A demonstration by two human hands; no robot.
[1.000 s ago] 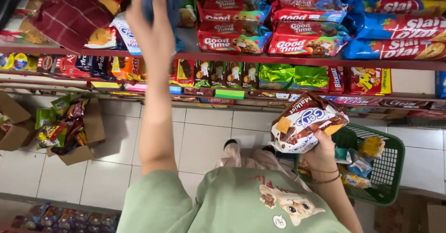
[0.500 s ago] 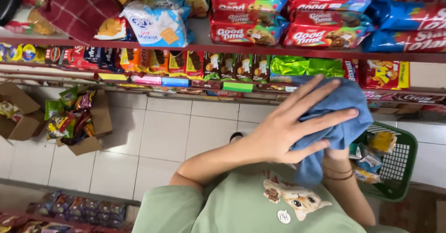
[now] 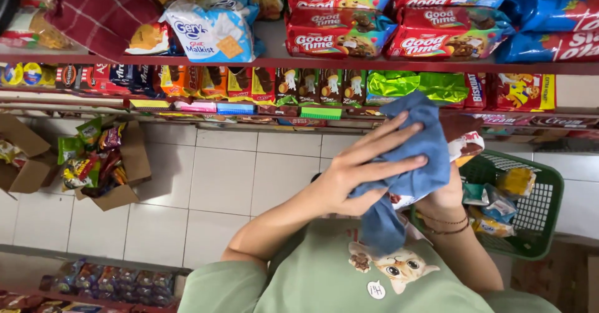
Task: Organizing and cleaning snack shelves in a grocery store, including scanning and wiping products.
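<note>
Two cardboard boxes (image 3: 118,176) of bright snack packets sit at the left edge of the frame on the pale tiled floor (image 3: 224,182). Above them, along the top of the frame, we see red shelves (image 3: 281,62) stacked with biscuit packs, among them a white and blue cracker bag (image 3: 212,29). Right of centre, our left hand (image 3: 362,172) lies flat with fingers spread, pressing a blue cloth (image 3: 412,176) against a snack packet (image 3: 465,147). The cloth drapes down over that packet toward our green shirt (image 3: 324,282). Just beneath, our right hand (image 3: 446,194), braceleted at the wrist, grips the packet from below, mostly hidden by the cloth. At the right side of the frame, a green plastic basket (image 3: 543,207) holds several more wrapped snacks, just beside the right wrist.
</note>
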